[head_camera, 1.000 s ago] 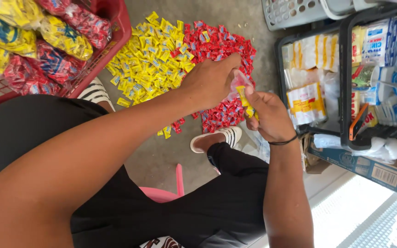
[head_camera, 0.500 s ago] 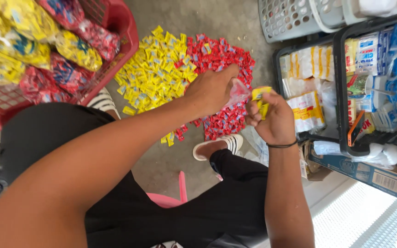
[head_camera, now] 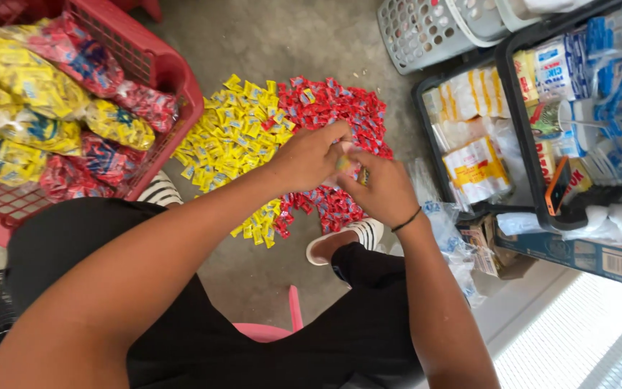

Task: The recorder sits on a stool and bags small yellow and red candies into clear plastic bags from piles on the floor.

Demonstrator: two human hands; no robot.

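Both hands meet over floor piles: left hand (head_camera: 309, 155) and right hand (head_camera: 381, 189) pinch small bunch of sachets (head_camera: 345, 163) btwn them, grip closed. Looks like bundling step; next needs steady hold, w/ yellow sachets (head_camera: 235, 137) and red sachets (head_camera: 343, 108) below.

My arms are bare up to the shoulder, no sleeves in sight. A thin black band (head_camera: 406, 220) circles my right wrist, and both hands, the left (head_camera: 311, 155) and the right (head_camera: 383, 191), are bare. I'm in a black top (head_camera: 73, 238) and black trousers (head_camera: 368, 324). On my foot is a white slip-on shoe (head_camera: 329, 245) over a black-and-white striped sock (head_camera: 365, 232).
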